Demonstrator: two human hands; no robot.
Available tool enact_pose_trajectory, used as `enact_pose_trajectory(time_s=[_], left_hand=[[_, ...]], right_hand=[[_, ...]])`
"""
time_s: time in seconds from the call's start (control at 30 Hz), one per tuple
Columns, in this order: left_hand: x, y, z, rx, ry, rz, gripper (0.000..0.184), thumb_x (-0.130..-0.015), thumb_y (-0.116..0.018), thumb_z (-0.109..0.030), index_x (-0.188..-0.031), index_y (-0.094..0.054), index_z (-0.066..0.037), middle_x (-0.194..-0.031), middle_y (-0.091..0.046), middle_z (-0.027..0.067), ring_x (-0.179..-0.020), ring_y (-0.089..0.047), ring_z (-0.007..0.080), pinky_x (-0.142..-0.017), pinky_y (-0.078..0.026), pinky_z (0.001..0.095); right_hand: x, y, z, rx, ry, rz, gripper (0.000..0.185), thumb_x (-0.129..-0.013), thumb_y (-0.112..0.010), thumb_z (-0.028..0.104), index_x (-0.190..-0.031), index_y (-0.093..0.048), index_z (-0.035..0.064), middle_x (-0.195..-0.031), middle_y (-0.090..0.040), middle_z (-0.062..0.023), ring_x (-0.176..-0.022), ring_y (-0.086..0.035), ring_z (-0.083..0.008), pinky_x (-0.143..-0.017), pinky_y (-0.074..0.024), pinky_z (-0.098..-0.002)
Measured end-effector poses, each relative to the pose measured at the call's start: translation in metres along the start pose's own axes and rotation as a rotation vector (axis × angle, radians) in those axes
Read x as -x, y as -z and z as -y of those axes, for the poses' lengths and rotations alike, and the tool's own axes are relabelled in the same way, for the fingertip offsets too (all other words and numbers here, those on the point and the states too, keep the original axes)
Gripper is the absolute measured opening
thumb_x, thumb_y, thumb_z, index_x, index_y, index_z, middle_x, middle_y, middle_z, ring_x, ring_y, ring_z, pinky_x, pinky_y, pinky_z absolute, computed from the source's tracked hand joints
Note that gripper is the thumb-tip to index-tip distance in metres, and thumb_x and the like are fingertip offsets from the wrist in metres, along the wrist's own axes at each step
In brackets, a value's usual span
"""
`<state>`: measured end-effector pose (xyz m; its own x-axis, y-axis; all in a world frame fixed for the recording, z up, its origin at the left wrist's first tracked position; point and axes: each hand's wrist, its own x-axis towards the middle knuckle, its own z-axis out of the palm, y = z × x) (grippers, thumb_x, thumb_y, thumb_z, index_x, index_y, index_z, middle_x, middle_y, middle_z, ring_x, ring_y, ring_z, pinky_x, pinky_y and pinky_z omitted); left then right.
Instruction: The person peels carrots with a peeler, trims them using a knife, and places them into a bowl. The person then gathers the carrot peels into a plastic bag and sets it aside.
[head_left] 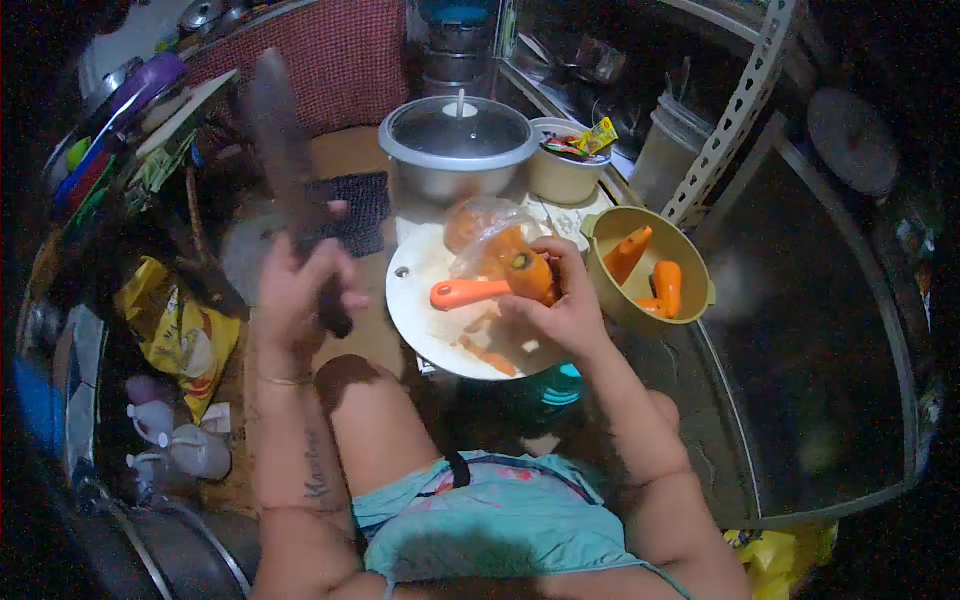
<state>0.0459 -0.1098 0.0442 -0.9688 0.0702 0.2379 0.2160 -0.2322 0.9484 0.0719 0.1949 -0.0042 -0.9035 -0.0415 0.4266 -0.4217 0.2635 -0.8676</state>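
My left hand (310, 285), blurred by motion, is raised left of the white round board (405, 310). Its fingers are round a knife (275, 135), whose blade points up. Over the board, my right hand (565, 295) grips a thick carrot (532, 278) with its dark stem end facing me. An orange-handled tool (468, 292) lies on the board beside the carrot; its head is hidden. Behind these sits a clear plastic bag (485, 235) with orange pieces in it. Peel scraps (490, 355) are scattered near the board's front edge.
An olive bowl (700, 255) with several carrot pieces stands right of the board. Behind are a lidded pot (458, 150) and a tub of packets (562, 180). A metal rack post (735, 120) rises at right. A yellow bag (180, 330) and plastic bottles (198, 450) are at left.
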Motion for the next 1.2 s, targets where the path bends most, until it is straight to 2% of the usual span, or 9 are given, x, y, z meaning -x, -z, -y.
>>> enact_pose_trajectory(time_s=[0.17,0.23,0.33,0.43,0.5,0.53,0.67,0.97,1.2], left_hand=[[-0.017,-0.085,0.011,0.022,-0.24,0.077,0.041,-0.087,-0.057,0.0,-0.127,-0.052,0.002,-0.104,-0.067,0.017,-0.073,-0.069,0.0197,-0.062,-0.057,0.0276],[-0.024,-0.097,0.007,0.196,-0.061,0.262,0.041,-0.088,-0.053,0.0,-0.129,-0.051,0.002,-0.105,-0.067,0.015,-0.074,-0.069,0.0183,-0.063,-0.057,0.0272],[-0.025,-0.125,0.009,-0.155,-0.087,0.325,0.045,-0.087,-0.052,0.0,-0.131,-0.049,0.002,-0.106,-0.067,0.0123,-0.075,-0.069,0.0162,-0.066,-0.057,0.0285],[-0.018,-0.133,0.017,-0.759,-0.665,0.431,0.057,-0.08,-0.057,-0.004,-0.136,-0.046,-0.002,-0.125,-0.06,0.0193,-0.108,-0.063,0.034,-0.09,-0.052,0.0392],[-0.002,-0.14,0.021,-0.758,-0.667,0.476,0.057,-0.085,-0.064,-0.023,-0.134,-0.046,-0.001,-0.116,-0.059,0.0269,-0.106,-0.057,0.0466,-0.091,-0.047,0.0478],[0.006,-0.14,0.017,-0.835,-0.551,0.55,0.071,-0.087,-0.065,-0.044,-0.136,-0.043,0.001,-0.116,-0.059,0.0279,-0.104,-0.058,0.0464,-0.089,-0.048,0.0471],[0.013,-0.141,0.026,-0.632,-0.406,0.687,0.094,-0.086,-0.048,-0.071,-0.141,-0.032,0.004,-0.111,-0.059,0.0305,-0.101,-0.061,0.0454,-0.086,-0.049,0.0463],[0.018,-0.14,0.024,-0.714,-0.275,0.685,0.098,-0.084,-0.048,-0.075,-0.143,-0.03,0.002,-0.118,-0.057,0.0334,-0.109,-0.058,0.0475,-0.094,-0.046,0.0471],[0.023,-0.144,0.027,-0.741,-0.363,0.613,0.089,-0.086,-0.048,-0.072,-0.139,-0.036,-0.001,-0.106,-0.062,0.0293,-0.1,-0.062,0.047,-0.085,-0.05,0.0478]], right_hand=[[0.006,0.013,-0.012,0.018,-0.058,-0.033,0.064,-0.074,-0.084,0.02,-0.127,-0.051,0.0081,-0.119,-0.059,-0.0127,-0.112,-0.058,-0.0223,-0.096,-0.0483,-0.0353],[0.01,0.017,-0.008,0.021,-0.083,-0.045,0.061,-0.075,-0.083,0.021,-0.126,-0.052,0.0069,-0.117,-0.06,-0.0123,-0.11,-0.059,-0.0226,-0.095,-0.0488,-0.0355],[0.013,0.021,0.001,0.035,-0.046,-0.077,0.058,-0.075,-0.082,0.022,-0.124,-0.054,0.0058,-0.116,-0.061,-0.0118,-0.108,-0.06,-0.0232,-0.094,-0.0489,-0.0359],[0.016,0.028,0.004,0.106,0.034,-0.079,0.053,-0.078,-0.078,0.018,-0.123,-0.054,0.0058,-0.116,-0.06,-0.0091,-0.107,-0.059,-0.0204,-0.093,-0.0474,-0.0342],[0.019,0.03,0.006,0.145,0.097,-0.085,0.045,-0.081,-0.074,0.011,-0.121,-0.054,0.005,-0.114,-0.057,-0.005,-0.108,-0.055,-0.0146,-0.093,-0.0446,-0.0304],[0.019,0.033,-0.006,0.215,0.057,-0.065,0.05,-0.084,-0.075,0.023,-0.124,-0.052,0.0042,-0.115,-0.059,-0.0069,-0.106,-0.058,-0.0147,-0.09,-0.0471,-0.0302],[0.021,0.032,0.002,0.046,-0.076,-0.07,0.052,-0.079,-0.076,0.025,-0.121,-0.056,0.0044,-0.116,-0.061,-0.0114,-0.11,-0.059,-0.0243,-0.095,-0.0463,-0.0367],[0.022,0.031,0.017,0.277,0.115,-0.083,0.047,-0.078,-0.074,0.025,-0.117,-0.058,0.0045,-0.109,-0.064,-0.0148,-0.104,-0.062,-0.0308,-0.092,-0.0481,-0.039],[0.03,0.029,0.025,0.506,0.302,-0.2,0.043,-0.078,-0.074,0.026,-0.111,-0.059,0.0043,-0.104,-0.065,-0.0156,-0.097,-0.064,-0.0338,-0.085,-0.0503,-0.0415]])
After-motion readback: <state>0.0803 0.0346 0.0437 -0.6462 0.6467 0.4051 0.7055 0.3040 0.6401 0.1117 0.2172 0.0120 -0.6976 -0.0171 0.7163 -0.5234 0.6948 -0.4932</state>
